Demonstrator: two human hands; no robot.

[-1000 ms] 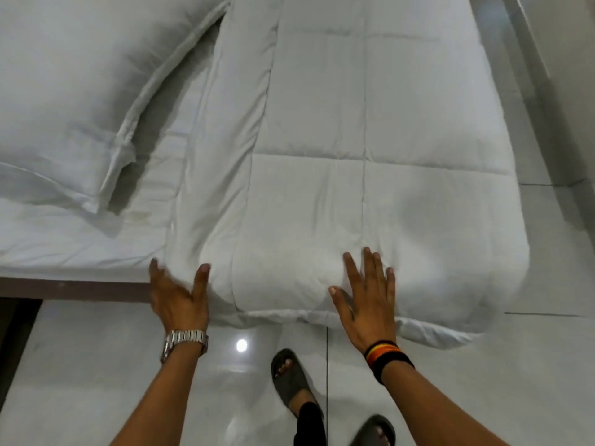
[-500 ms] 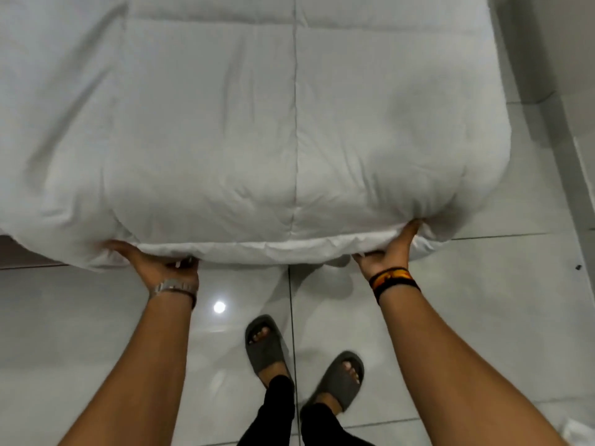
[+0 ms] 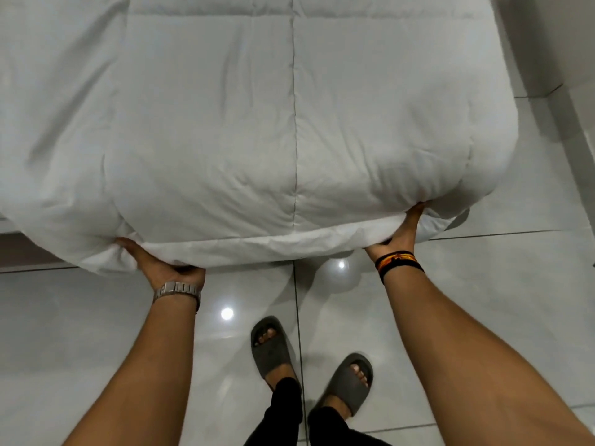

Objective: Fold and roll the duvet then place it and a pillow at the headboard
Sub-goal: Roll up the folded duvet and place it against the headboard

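Duvet (image 3: pixel 289 123), folded into a long strip, overhangs the bed's foot, both hands, left hand (image 3: pixel 161 265) and right hand (image 3: pixel 399 233), gripping its near hem from beneath, fingers hidden; I'd say roll evenly, wrists level, keeping it tight.

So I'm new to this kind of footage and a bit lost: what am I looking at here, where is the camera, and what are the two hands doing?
There is no machine here. A person wears a camera on the head, looking forward and down, so you see their own arms and sandalled feet on a glossy tiled floor. In front lies a thick white quilted duvet, folded, its near end hanging past the bed's edge. The left hand, with a metal watch on the wrist, grips under the duvet's near left corner. The right hand, with a striped wristband, grips under the near right part. No pillow or headboard shows in this picture.
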